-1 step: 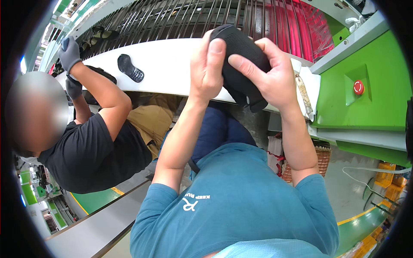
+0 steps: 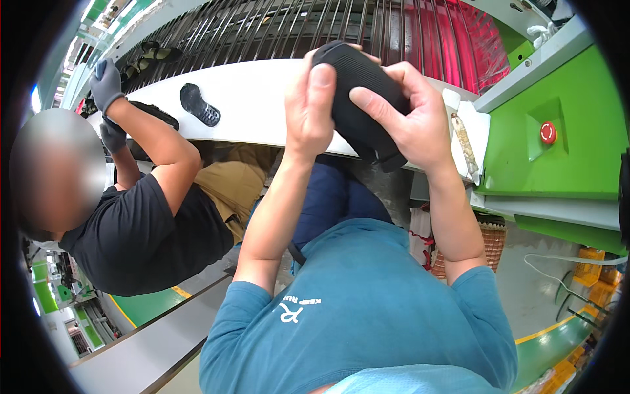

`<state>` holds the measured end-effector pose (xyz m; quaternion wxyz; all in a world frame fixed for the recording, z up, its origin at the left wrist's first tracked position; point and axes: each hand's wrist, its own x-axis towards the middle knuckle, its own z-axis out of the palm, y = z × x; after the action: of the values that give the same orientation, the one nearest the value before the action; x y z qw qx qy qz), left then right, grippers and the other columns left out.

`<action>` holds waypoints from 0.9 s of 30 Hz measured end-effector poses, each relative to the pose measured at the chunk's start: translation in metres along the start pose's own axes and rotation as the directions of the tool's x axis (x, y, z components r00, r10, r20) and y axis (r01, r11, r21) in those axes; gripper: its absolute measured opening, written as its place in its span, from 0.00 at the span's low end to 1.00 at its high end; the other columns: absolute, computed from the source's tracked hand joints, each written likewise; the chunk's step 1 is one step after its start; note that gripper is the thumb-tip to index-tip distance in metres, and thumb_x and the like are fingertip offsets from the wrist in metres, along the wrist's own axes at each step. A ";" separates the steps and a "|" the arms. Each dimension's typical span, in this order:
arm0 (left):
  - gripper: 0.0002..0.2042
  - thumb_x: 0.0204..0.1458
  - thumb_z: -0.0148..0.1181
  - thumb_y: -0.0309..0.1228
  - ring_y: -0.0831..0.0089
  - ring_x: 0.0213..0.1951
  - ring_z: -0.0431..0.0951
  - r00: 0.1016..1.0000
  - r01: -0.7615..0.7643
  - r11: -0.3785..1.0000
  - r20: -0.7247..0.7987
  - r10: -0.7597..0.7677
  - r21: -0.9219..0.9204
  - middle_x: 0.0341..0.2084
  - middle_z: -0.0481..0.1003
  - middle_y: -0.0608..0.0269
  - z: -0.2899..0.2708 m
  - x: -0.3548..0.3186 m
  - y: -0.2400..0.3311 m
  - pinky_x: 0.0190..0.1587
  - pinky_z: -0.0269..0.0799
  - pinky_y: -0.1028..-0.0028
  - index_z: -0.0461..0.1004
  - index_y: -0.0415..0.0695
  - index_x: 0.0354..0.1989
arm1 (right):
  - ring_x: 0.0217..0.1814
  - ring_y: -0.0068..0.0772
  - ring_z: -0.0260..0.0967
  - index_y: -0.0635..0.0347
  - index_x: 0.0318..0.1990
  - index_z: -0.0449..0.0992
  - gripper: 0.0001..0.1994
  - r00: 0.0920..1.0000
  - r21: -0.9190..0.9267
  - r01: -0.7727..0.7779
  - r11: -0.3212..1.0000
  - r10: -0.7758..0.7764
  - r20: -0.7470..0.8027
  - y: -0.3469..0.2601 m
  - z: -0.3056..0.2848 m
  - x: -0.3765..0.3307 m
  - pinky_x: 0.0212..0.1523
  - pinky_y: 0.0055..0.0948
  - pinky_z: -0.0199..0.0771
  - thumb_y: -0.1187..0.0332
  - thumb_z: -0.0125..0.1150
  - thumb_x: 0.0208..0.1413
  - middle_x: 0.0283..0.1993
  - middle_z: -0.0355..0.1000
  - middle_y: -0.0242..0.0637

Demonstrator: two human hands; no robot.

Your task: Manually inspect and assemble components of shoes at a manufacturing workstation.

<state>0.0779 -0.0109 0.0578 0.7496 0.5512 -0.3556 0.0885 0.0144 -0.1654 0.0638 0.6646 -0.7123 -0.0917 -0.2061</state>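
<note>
Above the near edge of the white worktop (image 2: 252, 98), a black ribbed-fabric shoe upper (image 2: 367, 85) is held up between both my hands. My left hand (image 2: 312, 108) grips its left side, thumb pressed on the surface and fingers mostly hidden behind. On the right side my right hand (image 2: 413, 115) is closed round it, with the thumb lying across the front. The lower end of the upper hangs toward me, and its inside is hidden. Farther left on the worktop lies a black shoe sole (image 2: 199, 105).
Behind the worktop runs a bed of metal rollers (image 2: 275, 29), with pink light at its right. A green machine panel (image 2: 525, 148) bears a red button (image 2: 548, 132). A taped tool (image 2: 464, 148) lies right of my hands. At left sits a gloved co-worker (image 2: 131, 210).
My left hand and the top of the shoe upper have shifted slightly left and down. My right hand keeps its grip with hardly any movement.
</note>
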 end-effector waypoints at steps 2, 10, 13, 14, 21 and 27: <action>0.29 0.70 0.44 0.49 0.57 0.48 0.85 0.993 0.106 0.984 -0.036 -0.113 -0.145 0.45 0.83 0.43 -0.007 -0.005 0.004 0.55 0.81 0.63 0.75 0.30 0.55 | 0.34 0.15 0.74 0.63 0.38 0.79 0.14 0.998 0.111 0.032 0.993 -0.025 -0.062 0.009 0.005 -0.011 0.34 0.21 0.76 0.61 0.76 0.62 0.32 0.79 0.28; 0.31 0.68 0.45 0.48 0.47 0.43 0.87 0.988 0.072 0.996 -0.136 -0.079 -0.058 0.39 0.83 0.35 -0.025 -0.033 0.023 0.50 0.84 0.56 0.75 0.23 0.49 | 0.29 0.13 0.68 0.61 0.37 0.80 0.12 0.997 0.085 0.079 0.993 -0.079 -0.002 0.023 0.012 -0.034 0.31 0.18 0.69 0.62 0.73 0.65 0.29 0.75 0.26; 0.35 0.65 0.40 0.56 0.38 0.45 0.84 0.986 0.091 0.995 -0.139 -0.095 -0.035 0.40 0.81 0.33 -0.028 -0.035 0.026 0.51 0.82 0.47 0.75 0.28 0.47 | 0.28 0.14 0.69 0.61 0.37 0.80 0.11 0.995 0.076 0.097 0.992 -0.099 0.021 0.022 0.014 -0.033 0.31 0.19 0.70 0.63 0.73 0.65 0.28 0.76 0.27; 0.35 0.65 0.40 0.56 0.38 0.45 0.84 0.988 0.099 0.995 -0.121 -0.100 -0.016 0.40 0.81 0.33 -0.028 -0.036 0.026 0.51 0.82 0.47 0.75 0.28 0.47 | 0.28 0.15 0.69 0.61 0.37 0.81 0.11 0.992 0.050 0.116 0.992 -0.118 0.036 0.022 0.014 -0.033 0.30 0.19 0.70 0.63 0.73 0.64 0.28 0.76 0.28; 0.32 0.68 0.45 0.52 0.42 0.43 0.85 0.998 0.031 0.999 -0.056 -0.030 0.023 0.39 0.82 0.33 -0.040 -0.034 0.028 0.50 0.84 0.49 0.77 0.25 0.48 | 0.26 0.17 0.71 0.61 0.36 0.81 0.11 0.987 0.044 0.157 0.987 -0.158 0.036 0.020 0.016 -0.033 0.28 0.20 0.70 0.63 0.74 0.63 0.26 0.76 0.30; 0.32 0.67 0.45 0.52 0.39 0.44 0.85 0.993 0.092 0.989 -0.090 -0.082 0.114 0.39 0.81 0.32 -0.037 -0.039 0.038 0.52 0.82 0.47 0.77 0.26 0.49 | 0.25 0.18 0.73 0.62 0.36 0.82 0.11 0.981 0.028 0.188 0.982 -0.189 0.037 0.020 0.016 -0.031 0.26 0.20 0.71 0.63 0.74 0.62 0.26 0.77 0.31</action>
<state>0.0459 0.0460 0.0570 0.7333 0.6053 -0.2931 0.1002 -0.0027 -0.1469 0.0318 0.6489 -0.6961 -0.1744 -0.2531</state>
